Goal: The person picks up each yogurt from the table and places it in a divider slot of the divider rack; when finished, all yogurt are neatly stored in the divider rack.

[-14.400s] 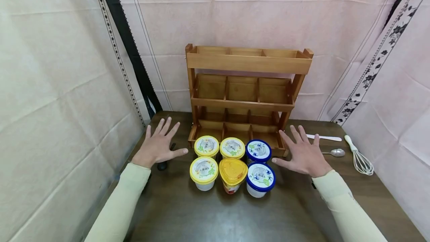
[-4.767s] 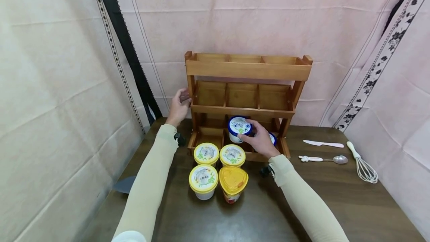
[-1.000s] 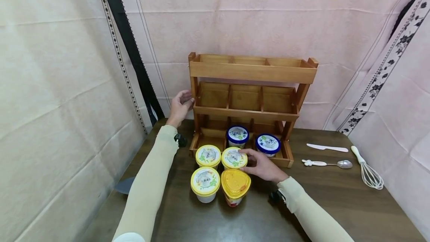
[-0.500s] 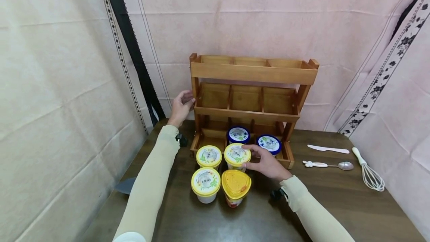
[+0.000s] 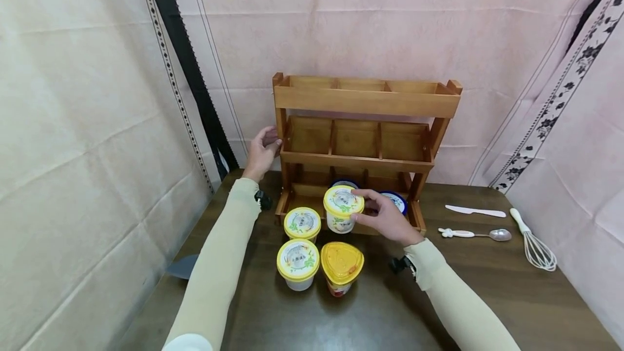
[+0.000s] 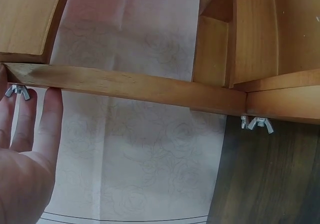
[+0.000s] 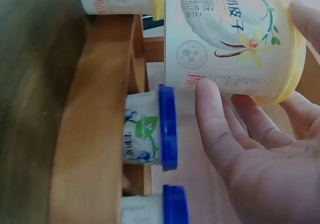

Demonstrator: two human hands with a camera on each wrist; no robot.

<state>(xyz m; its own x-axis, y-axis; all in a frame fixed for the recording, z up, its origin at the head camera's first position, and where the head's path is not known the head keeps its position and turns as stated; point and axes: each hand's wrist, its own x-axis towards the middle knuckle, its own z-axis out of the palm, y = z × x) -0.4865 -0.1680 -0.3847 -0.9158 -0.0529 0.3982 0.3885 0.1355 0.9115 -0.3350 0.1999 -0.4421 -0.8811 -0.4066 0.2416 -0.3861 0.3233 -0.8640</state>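
My right hand (image 5: pixel 387 218) holds a white yogurt cup with a yellow lid (image 5: pixel 343 199) by its side, raised off the table in front of the wooden rack (image 5: pixel 365 102). In the right wrist view, thumb and fingers wrap the lidded end of this cup (image 7: pixel 220 44). Two blue-lidded cups (image 7: pixel 142 129) sit in the rack's bottom tier, partly hidden in the head view. Straight fingers of my left hand (image 6: pixel 25 159) touch the rack's left side post (image 6: pixel 135 86). Two yellow-lidded cups (image 5: pixel 298 259) and a cup with a rounded triangular yellow lid (image 5: pixel 342 262) stand on the table.
On the right lie a white knife (image 5: pixel 475 211), a spoon with a white handle (image 5: pixel 458 233) and a white whisk (image 5: pixel 536 248). A dark flat object (image 5: pixel 181 267) lies by the left forearm. Cloth walls (image 5: pixel 370 42) surround the table.
My right hand has lifted the yellow-lidded cup off the table, up and toward the bottom tier. Earlier, both blue-lidded cups went from the table into the rack. The left hand stays at the post.
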